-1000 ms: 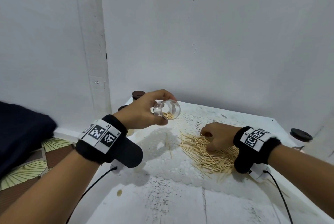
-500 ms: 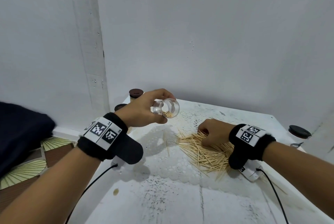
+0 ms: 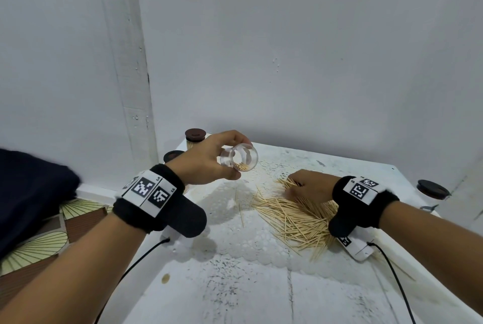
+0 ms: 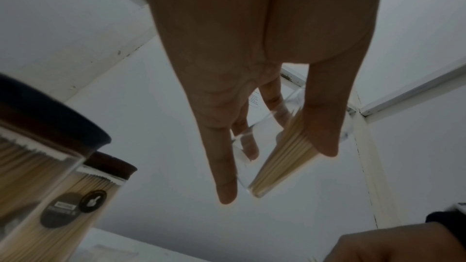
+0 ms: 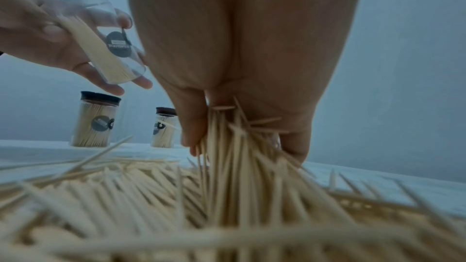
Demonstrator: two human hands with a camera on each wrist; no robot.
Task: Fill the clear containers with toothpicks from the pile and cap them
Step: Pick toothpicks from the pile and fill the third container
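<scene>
While the white surface (image 3: pixel 235 284) fills the lower frame, the toothpick pile (image 3: pixel 295 216) sprawls right of centre, where the right hand (image 3: pixel 311 185) has its grip closed around a bunch of toothpicks. Above centre, the left hand (image 3: pixel 206 164) grips a tilted, uncapped clear container (image 3: pixel 239 157), partly filled. Two capped containers (image 5: pixel 94 120) stand at the surface's upper-left corner.
</scene>
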